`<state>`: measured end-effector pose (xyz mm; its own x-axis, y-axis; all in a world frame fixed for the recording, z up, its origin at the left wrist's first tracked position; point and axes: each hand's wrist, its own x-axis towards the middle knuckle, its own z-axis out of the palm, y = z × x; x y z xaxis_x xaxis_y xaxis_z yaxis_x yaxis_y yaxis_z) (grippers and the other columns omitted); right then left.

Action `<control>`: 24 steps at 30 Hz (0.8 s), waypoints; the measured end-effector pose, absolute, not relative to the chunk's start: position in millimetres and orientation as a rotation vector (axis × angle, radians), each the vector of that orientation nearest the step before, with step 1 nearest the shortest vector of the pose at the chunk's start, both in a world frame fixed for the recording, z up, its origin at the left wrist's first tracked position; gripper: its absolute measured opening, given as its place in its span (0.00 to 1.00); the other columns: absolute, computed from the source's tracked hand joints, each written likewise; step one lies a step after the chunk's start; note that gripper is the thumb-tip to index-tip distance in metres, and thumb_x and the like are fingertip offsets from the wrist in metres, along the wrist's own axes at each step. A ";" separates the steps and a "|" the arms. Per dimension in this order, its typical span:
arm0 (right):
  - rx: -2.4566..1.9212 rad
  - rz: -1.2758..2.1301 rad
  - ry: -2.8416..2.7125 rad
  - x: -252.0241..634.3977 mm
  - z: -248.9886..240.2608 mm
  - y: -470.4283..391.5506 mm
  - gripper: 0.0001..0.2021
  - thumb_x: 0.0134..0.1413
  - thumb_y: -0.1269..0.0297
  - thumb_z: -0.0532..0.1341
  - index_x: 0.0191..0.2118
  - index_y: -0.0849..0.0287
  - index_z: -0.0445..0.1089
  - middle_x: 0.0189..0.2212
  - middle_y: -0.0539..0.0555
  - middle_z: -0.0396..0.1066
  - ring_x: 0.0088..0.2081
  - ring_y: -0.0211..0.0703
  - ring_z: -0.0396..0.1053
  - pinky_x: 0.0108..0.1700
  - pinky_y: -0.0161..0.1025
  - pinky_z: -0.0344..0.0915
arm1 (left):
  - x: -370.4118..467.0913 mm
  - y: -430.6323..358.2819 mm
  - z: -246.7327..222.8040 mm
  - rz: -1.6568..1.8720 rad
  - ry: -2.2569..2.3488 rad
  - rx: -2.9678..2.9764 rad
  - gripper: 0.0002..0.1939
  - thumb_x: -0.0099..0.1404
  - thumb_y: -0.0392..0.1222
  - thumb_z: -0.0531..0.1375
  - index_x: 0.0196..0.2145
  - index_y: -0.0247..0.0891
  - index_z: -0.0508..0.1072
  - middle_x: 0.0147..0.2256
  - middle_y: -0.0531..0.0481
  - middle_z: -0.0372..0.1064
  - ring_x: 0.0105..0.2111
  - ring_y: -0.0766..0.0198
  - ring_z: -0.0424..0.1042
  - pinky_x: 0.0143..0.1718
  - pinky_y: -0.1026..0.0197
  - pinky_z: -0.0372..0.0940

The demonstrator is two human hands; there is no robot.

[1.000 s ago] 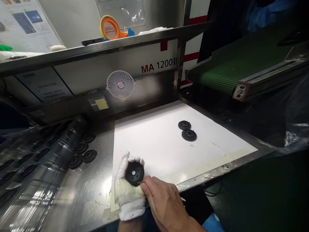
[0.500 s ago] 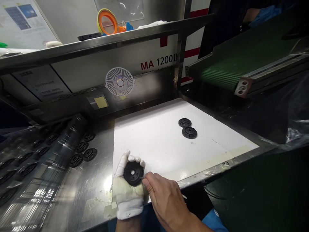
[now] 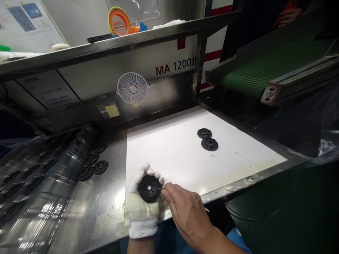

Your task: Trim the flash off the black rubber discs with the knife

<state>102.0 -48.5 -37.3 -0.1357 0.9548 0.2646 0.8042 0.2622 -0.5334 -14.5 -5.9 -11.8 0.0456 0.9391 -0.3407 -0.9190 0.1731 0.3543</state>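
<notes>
My left hand (image 3: pixel 143 208), in a white glove, is closed around a black ridged disc (image 3: pixel 149 189) with a hole at its centre, its face turned up. My bare right hand (image 3: pixel 186 210) pinches a thin pointed blade or pin (image 3: pixel 160 188) whose tip meets the disc's right edge; its exact kind is too small to tell. Two similar black discs (image 3: pixel 209 144) lie touching each other on the white sheet (image 3: pixel 169 155), beyond my hands. Several more discs (image 3: pixel 100 167) lie on the metal bench left of the sheet.
Clear plastic trays (image 3: pixel 63 176) with black discs fill the left side. A small white fan (image 3: pixel 133 88) is fixed to the back panel, under a shelf (image 3: pixel 148 37) carrying an orange tape roll (image 3: pixel 119 21). At right runs a green conveyor (image 3: pixel 243 77); another person's hand (image 3: pixel 290 16) is behind it.
The disc in my left hand is tilted slightly differently, and my right hand stays at its edge. The view has shifted a little. Behind the conveyor, the other person's hand now shows with something red.
</notes>
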 end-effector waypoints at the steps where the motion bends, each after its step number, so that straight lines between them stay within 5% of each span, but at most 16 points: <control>1: -1.591 0.339 -1.990 100.4 -37.7 -49.5 0.12 0.67 0.60 0.45 0.33 0.52 0.61 0.26 0.46 0.66 0.26 0.41 0.65 0.29 0.38 0.50 | -12.4 -3.9 -11.6 1.439 0.567 0.030 0.06 0.58 0.34 0.59 0.35 0.33 0.72 0.26 0.51 0.65 0.28 0.65 0.67 0.30 0.61 0.67; 7: -1.520 0.273 -2.046 87.2 -41.7 -58.5 0.11 0.66 0.61 0.46 0.33 0.52 0.61 0.26 0.47 0.67 0.28 0.41 0.66 0.29 0.39 0.49 | -7.8 -2.3 -9.7 1.604 0.689 0.056 0.06 0.58 0.33 0.59 0.35 0.35 0.73 0.27 0.52 0.66 0.28 0.67 0.69 0.35 0.59 0.70; 12: -1.493 0.374 -2.027 93.9 -38.2 -54.8 0.12 0.67 0.61 0.45 0.33 0.52 0.61 0.27 0.46 0.67 0.28 0.41 0.66 0.30 0.38 0.51 | -17.7 -11.1 -10.3 1.403 0.637 0.099 0.20 0.56 0.37 0.56 0.47 0.35 0.71 0.40 0.39 0.70 0.43 0.48 0.70 0.43 0.43 0.68; 18: -1.579 0.336 -2.002 99.5 -38.7 -51.3 0.12 0.67 0.60 0.44 0.34 0.51 0.60 0.26 0.46 0.66 0.27 0.41 0.65 0.29 0.39 0.50 | -14.1 -9.7 -10.8 1.482 0.559 0.046 0.07 0.58 0.34 0.58 0.35 0.33 0.72 0.27 0.51 0.64 0.28 0.66 0.67 0.31 0.61 0.67; 24: -1.551 0.270 -2.049 86.8 -45.5 -59.1 0.11 0.66 0.60 0.46 0.34 0.52 0.61 0.27 0.47 0.67 0.28 0.42 0.66 0.29 0.40 0.48 | -10.0 -4.2 -11.6 1.613 0.617 -0.028 0.03 0.59 0.32 0.58 0.33 0.34 0.71 0.24 0.54 0.64 0.26 0.69 0.67 0.33 0.61 0.69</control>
